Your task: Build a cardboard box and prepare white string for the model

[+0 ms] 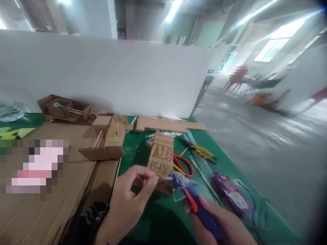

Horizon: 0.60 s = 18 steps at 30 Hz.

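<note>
My right hand (pixel 217 217) grips a blue glue gun (pixel 189 189) with an orange trigger, its nozzle pointing left. Thumb and index finger of my left hand (pixel 135 190) are pinched together just left of the nozzle; whatever sits between them is too small to make out. Behind the fingertips stands a narrow cardboard box (pixel 162 153) with printed characters, its lower part partly covered by my left hand. Red-handled scissors (pixel 184 165) lie right of the box. Yellow-and-black pliers (pixel 204 153) rest farther right.
A purple device (pixel 231 194) with a lit red light and a cable sits at the right table edge. Cardboard constructions (pixel 107 151) with sticks stand left on cardboard sheets (pixel 63 170). Cardboard strips (pixel 168 124) lie along the white partition (pixel 114 75). Green cloth (pixel 217 139) covers the table.
</note>
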Each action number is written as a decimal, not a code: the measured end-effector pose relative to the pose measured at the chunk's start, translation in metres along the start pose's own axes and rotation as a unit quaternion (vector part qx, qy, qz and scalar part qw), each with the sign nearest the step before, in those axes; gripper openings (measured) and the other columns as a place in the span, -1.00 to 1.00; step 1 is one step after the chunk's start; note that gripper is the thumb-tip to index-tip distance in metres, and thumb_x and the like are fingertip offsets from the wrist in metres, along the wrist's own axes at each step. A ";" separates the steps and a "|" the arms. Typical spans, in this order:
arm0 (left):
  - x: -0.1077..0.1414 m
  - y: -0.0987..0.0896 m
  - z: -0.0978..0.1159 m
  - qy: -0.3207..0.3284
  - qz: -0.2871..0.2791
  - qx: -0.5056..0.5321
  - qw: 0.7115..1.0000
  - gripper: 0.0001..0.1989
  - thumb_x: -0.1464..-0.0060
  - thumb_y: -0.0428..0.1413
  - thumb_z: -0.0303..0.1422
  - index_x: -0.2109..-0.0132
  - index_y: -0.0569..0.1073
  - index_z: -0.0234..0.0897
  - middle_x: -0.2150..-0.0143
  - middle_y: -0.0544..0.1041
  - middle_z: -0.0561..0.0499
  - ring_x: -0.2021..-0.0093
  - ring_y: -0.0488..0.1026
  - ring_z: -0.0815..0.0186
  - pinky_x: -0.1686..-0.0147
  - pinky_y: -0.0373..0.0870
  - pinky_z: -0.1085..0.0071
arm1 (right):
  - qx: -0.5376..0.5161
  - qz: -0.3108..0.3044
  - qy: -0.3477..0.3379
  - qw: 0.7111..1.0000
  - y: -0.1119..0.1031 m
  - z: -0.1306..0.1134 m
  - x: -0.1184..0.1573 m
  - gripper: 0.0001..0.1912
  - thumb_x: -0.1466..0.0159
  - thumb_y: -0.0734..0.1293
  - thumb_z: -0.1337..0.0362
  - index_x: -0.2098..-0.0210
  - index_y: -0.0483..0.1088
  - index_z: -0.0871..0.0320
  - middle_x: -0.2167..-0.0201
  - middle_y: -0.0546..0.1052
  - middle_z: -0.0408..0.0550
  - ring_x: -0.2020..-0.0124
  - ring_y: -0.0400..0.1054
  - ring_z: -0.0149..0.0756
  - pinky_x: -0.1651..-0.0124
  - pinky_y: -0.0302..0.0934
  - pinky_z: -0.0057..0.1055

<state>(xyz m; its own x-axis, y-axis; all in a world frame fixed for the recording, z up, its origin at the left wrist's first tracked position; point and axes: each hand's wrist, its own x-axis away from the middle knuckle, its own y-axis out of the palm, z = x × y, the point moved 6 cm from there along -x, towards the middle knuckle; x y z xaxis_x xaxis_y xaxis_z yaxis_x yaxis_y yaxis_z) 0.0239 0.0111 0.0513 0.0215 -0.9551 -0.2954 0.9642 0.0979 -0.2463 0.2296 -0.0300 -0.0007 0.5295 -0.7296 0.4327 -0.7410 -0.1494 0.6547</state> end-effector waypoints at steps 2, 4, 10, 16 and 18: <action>0.000 0.001 0.000 -0.002 0.000 0.000 1.000 -0.96 -0.24 0.13 -0.32 0.21 0.46 -0.14 0.32 0.54 0.15 0.34 0.50 0.44 0.31 0.44 0.57 | -0.008 -0.005 -0.002 1.000 0.002 -0.001 0.000 -0.51 -0.34 0.25 -0.08 0.27 0.49 0.28 0.72 0.31 -0.21 0.79 0.10 -0.56 0.65 0.07 -0.59; 0.000 0.000 0.002 -0.001 -0.005 -0.009 1.000 -0.96 -0.26 0.10 -0.34 0.18 0.45 -0.11 0.32 0.53 0.15 0.33 0.50 0.44 0.29 0.44 0.57 | -0.008 -0.008 -0.007 1.000 0.002 -0.001 0.001 -0.51 -0.35 0.24 -0.08 0.26 0.49 0.27 0.72 0.31 -0.21 0.79 0.10 -0.56 0.65 0.07 -0.59; -0.003 -0.019 0.003 0.057 -0.065 -0.163 0.983 -0.78 -0.23 0.00 -0.47 0.04 0.38 -0.08 0.08 0.50 0.05 0.05 0.45 0.27 0.03 0.38 0.32 | 0.035 0.005 -0.038 0.999 -0.004 -0.006 0.005 -0.54 -0.35 0.24 -0.07 0.29 0.46 0.24 0.74 0.29 -0.24 0.78 0.07 -0.55 0.61 0.06 -0.55; -0.003 -0.036 -0.031 0.065 -0.182 -0.284 0.939 -0.54 -0.17 0.08 -0.40 -0.19 0.22 -0.11 -0.20 0.35 -0.10 -0.24 0.25 0.06 -0.21 0.21 0.04 | 0.170 0.067 -0.167 0.969 -0.007 -0.029 0.014 -0.57 -0.28 0.31 -0.08 0.40 0.43 0.20 0.61 0.45 -0.07 0.60 0.34 -0.33 0.46 0.18 -0.42; -0.003 -0.035 -0.041 0.049 -0.218 -0.277 0.935 -0.56 -0.16 0.09 -0.40 -0.18 0.25 -0.11 -0.20 0.38 -0.08 -0.23 0.28 0.08 -0.21 0.24 0.09 | 0.232 0.108 -0.201 0.945 -0.008 -0.038 0.018 -0.58 -0.23 0.37 -0.08 0.45 0.43 0.18 0.53 0.50 -0.02 0.50 0.39 -0.26 0.39 0.23 -0.38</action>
<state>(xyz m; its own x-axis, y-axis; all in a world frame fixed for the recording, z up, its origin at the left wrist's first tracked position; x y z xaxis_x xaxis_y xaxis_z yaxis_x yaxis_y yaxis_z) -0.0210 0.0224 0.0229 -0.3915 -0.9107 -0.1320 0.5905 -0.1386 -0.7951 0.2604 -0.0166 0.0249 0.2143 -0.9574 0.1937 -0.9649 -0.1766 0.1946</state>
